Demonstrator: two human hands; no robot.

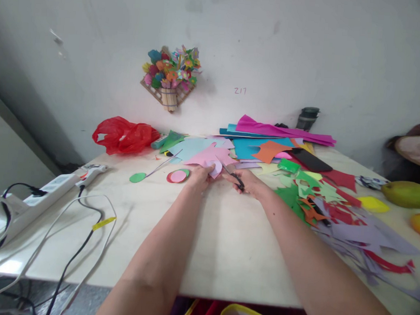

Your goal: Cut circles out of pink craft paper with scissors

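My left hand pinches the paper piece. Just right of it, my right hand grips the scissors, blades aimed left at its edge

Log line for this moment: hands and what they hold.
left hand: holds pale paper piece | right hand: grips scissors, blades at the paper | nearby: round cutouts, coloured scraps on table

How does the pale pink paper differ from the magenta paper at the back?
The pale pink paper is light, with cut edges; the magenta paper is deep-coloured, long and creased. The left hand holds the pale pink paper, with scissors in the right hand at it; the magenta paper lies untouched on blue sheets. Both are craft paper.
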